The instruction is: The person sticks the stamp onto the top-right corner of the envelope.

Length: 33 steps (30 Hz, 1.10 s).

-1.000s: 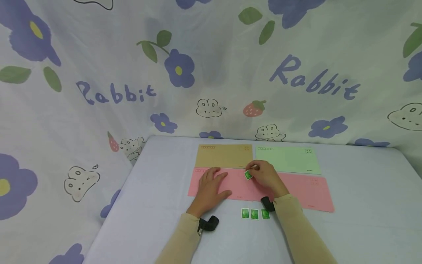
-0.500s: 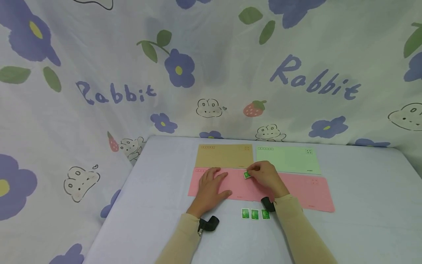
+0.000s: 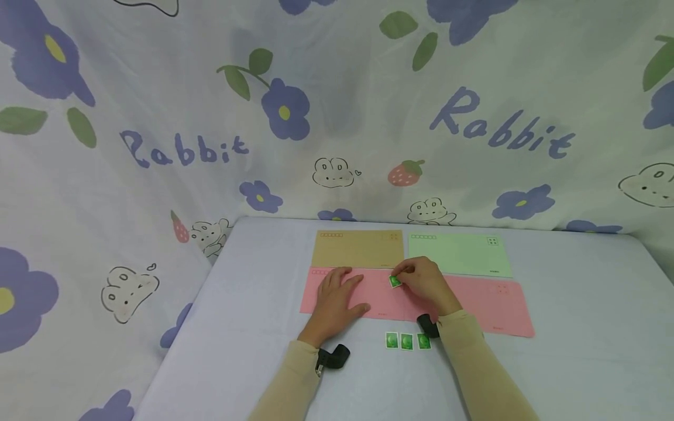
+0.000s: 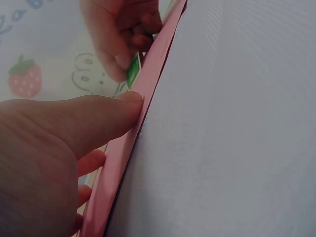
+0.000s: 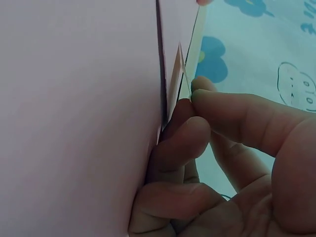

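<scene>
A small green stamp (image 3: 395,281) is pinched between the thumb and index finger of my right hand (image 3: 425,283). It sits over the upper right corner of the left pink envelope (image 3: 376,304). Seen from the right wrist, the stamp (image 5: 184,71) is nearly edge-on and slants up from the paper; how much of it touches cannot be told. My left hand (image 3: 335,304) rests spread on the left part of that envelope, its thumb along the paper in the left wrist view. Partly under my right forearm lies a second pink envelope (image 3: 489,307).
Behind the pink envelopes lie a brown envelope (image 3: 358,249) and a light green envelope (image 3: 458,254). Three green stamps (image 3: 407,341) form a row on the white table (image 3: 237,327) in front. A patterned cloth (image 3: 342,117) hangs behind the table.
The stamp in my right fingers has shifted and turned slightly over the envelope's corner. My left hand stays in place.
</scene>
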Motion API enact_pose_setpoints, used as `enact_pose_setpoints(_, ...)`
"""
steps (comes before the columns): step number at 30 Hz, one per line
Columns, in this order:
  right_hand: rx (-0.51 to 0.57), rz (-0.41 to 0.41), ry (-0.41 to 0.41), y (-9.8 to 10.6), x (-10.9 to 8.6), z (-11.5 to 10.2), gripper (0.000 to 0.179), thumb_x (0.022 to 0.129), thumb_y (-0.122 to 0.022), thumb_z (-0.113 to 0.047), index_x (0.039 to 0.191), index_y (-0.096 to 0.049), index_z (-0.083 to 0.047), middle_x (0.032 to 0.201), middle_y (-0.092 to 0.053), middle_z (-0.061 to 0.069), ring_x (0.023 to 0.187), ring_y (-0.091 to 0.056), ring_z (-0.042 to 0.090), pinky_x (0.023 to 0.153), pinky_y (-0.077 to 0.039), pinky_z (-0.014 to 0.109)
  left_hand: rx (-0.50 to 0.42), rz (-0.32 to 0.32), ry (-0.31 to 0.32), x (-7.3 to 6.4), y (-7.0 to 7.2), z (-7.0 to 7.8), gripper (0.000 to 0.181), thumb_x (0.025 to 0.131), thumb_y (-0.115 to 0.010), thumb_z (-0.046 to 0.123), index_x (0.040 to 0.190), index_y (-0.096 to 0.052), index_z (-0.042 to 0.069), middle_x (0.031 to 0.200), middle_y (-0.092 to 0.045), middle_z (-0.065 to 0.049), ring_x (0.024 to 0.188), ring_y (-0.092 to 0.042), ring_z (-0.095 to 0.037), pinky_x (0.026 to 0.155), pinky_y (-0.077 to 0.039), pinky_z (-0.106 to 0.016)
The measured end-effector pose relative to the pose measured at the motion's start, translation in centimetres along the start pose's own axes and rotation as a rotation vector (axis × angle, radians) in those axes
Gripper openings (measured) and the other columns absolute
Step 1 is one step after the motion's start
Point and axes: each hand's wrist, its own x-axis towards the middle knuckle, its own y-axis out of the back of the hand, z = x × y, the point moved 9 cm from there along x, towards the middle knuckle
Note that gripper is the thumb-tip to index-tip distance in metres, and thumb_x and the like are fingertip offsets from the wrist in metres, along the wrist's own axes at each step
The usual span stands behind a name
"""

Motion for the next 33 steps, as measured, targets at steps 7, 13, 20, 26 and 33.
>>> enact_pose_setpoints(7, -0.029, -0.002, 0.015, 0.06, 0.02, -0.07, 0.018, 0.096, -0.062, -0.011, 0.102, -0.078, -0.008, 0.108, -0.071, 0.009, 0.100, -0.061, 0.025, 0.087, -0.051, 0.042, 0.002, 0.000, -0.001, -0.03, 0.03, 0.07, 0.063, 0.089, -0.075, 0.038, 0.144, -0.056, 0.014, 0.152, -0.038, -0.012, 0.145, -0.026, -0.032, 0.120, -0.018, -0.054)
enact_pose_setpoints(13, -0.001, 0.027, 0.024, 0.39, -0.01, -0.05, 0.018, 0.096, -0.064, -0.012, 0.105, -0.077, -0.004, 0.106, -0.071, 0.011, 0.098, -0.060, 0.025, 0.085, -0.052, 0.041, 0.005, -0.007, 0.004, 0.04, -0.01, 0.00, 0.063, 0.090, -0.075, 0.038, 0.144, -0.055, 0.014, 0.153, -0.038, -0.012, 0.145, -0.025, -0.032, 0.120, -0.017, -0.053)
enact_pose_setpoints(20, -0.013, 0.040, 0.014, 0.57, -0.09, -0.15, 0.016, 0.096, -0.062, -0.011, 0.102, -0.077, -0.007, 0.100, -0.070, 0.009, 0.092, -0.060, 0.024, 0.078, -0.050, 0.037, 0.002, -0.007, -0.005, 0.08, -0.05, -0.03, 0.063, 0.089, -0.075, 0.038, 0.144, -0.055, 0.013, 0.153, -0.038, -0.012, 0.146, -0.025, -0.032, 0.120, -0.016, -0.054)
enact_pose_setpoints(26, -0.046, 0.010, -0.022, 0.32, -0.13, 0.07, 0.020, 0.096, -0.060, -0.009, 0.099, -0.080, -0.010, 0.111, -0.072, 0.011, 0.107, -0.061, 0.028, 0.090, -0.050, 0.045, 0.006, -0.005, -0.004, 0.12, -0.06, -0.10, 0.063, 0.089, -0.075, 0.038, 0.144, -0.056, 0.014, 0.153, -0.037, -0.012, 0.146, -0.024, -0.032, 0.120, -0.016, -0.053)
enact_pose_setpoints(33, -0.045, 0.001, -0.010, 0.38, -0.05, 0.02, 0.021, 0.096, -0.060, -0.010, 0.105, -0.079, -0.007, 0.114, -0.071, 0.014, 0.108, -0.061, 0.028, 0.091, -0.051, 0.045, 0.003, -0.004, -0.006, 0.09, -0.05, -0.06, 0.063, 0.089, -0.075, 0.038, 0.144, -0.056, 0.013, 0.153, -0.038, -0.012, 0.145, -0.025, -0.032, 0.119, -0.017, -0.054)
